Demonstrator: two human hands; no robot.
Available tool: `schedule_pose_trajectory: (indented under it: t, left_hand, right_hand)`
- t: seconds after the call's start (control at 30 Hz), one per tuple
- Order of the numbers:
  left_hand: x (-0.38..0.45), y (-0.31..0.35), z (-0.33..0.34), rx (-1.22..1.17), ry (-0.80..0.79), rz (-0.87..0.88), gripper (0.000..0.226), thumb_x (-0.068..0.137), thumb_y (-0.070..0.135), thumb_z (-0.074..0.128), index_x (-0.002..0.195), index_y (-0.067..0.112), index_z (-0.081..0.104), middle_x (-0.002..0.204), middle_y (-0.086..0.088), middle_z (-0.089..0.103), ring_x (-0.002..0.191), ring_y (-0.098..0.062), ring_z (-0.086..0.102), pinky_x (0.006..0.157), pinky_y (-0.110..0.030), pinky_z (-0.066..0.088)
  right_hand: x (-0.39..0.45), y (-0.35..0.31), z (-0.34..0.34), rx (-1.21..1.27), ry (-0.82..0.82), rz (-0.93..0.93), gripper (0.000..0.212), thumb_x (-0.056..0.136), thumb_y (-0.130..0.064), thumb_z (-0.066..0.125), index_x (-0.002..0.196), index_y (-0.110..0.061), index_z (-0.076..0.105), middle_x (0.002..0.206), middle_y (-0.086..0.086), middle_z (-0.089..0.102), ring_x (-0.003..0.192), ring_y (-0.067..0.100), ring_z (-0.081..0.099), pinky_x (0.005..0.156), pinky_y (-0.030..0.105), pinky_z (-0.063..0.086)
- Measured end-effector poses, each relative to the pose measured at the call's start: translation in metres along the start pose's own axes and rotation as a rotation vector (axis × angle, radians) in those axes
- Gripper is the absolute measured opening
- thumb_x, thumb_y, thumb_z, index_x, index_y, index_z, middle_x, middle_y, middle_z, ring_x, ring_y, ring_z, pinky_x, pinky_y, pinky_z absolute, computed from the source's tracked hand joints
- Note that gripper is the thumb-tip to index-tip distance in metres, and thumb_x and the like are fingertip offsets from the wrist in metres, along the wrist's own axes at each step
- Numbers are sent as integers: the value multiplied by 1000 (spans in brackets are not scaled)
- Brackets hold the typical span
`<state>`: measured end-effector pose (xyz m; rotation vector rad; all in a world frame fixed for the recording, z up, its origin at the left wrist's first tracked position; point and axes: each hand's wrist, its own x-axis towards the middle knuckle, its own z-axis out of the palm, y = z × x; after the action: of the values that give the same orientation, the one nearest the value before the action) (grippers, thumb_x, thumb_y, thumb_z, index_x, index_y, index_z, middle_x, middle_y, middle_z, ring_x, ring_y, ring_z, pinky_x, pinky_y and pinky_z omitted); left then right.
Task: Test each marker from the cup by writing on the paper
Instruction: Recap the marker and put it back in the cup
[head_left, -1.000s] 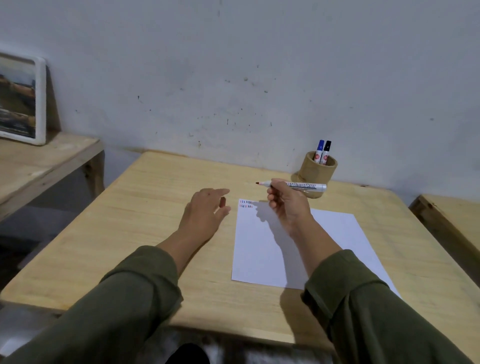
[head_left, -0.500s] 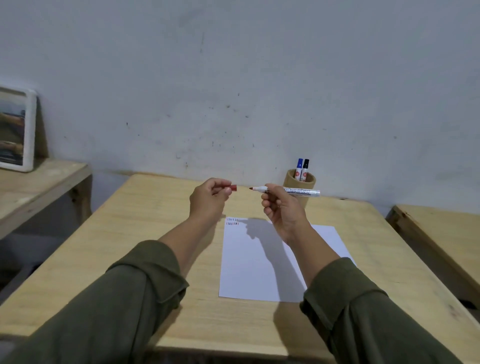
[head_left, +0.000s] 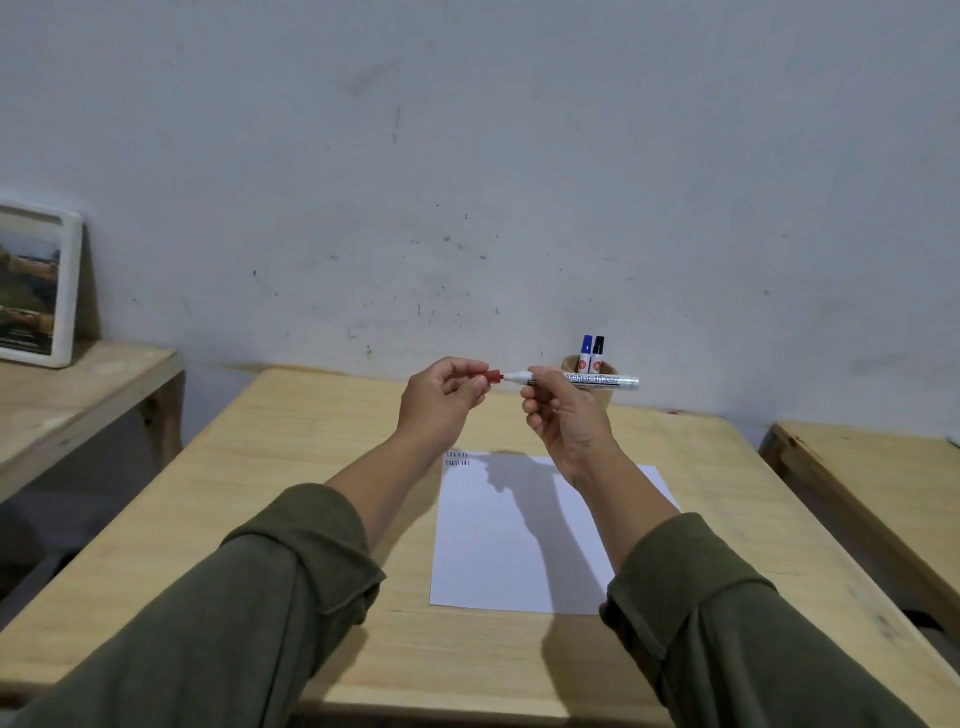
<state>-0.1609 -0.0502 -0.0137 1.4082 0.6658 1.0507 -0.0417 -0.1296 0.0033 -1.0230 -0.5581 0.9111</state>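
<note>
My right hand (head_left: 563, 415) grips a white marker (head_left: 597, 381) held level above the table, its tip pointing left. My left hand (head_left: 441, 400) pinches the red cap (head_left: 493, 376), which meets the marker's tip. Below my hands lies a white paper (head_left: 498, 551) with two short rows of small marks (head_left: 458, 458) at its far left corner. A wooden cup (head_left: 609, 399) stands behind my right hand near the wall, partly hidden, with a blue-capped marker (head_left: 586, 353) and a black-capped marker (head_left: 598, 353) upright in it.
The light wooden table (head_left: 311, 467) reaches the grey wall. A lower wooden shelf (head_left: 78, 395) on the left carries a white-framed picture (head_left: 36, 286) leaning on the wall. Another wooden surface (head_left: 883, 483) lies to the right across a narrow gap.
My left hand rose off the table with the red cap and brought it up to the marker's tip. Both hands lifted away from the paper.
</note>
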Motion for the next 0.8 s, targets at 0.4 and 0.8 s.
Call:
schedule_pose_trajectory:
  t: [0.4,0.8]
  left_hand:
    - [-3,10,3,108,-48,9,11,86,12,61,88,22,67,95,-8,74,86,-16,67,97,-37,51]
    - [-13,16,16,206,16,43,11,84,9,63,84,20,67,82,4,71,77,-15,66,85,-29,54]
  right_hand:
    - [0,-7,1,-95,-70,-1,4,90,-8,57,86,-6,59,60,5,60,46,10,52,42,16,40]
    - [-5,-6,-5,-30,-65,5,19,93,-11,54,75,-7,60,54,3,58,44,8,53,44,14,43]
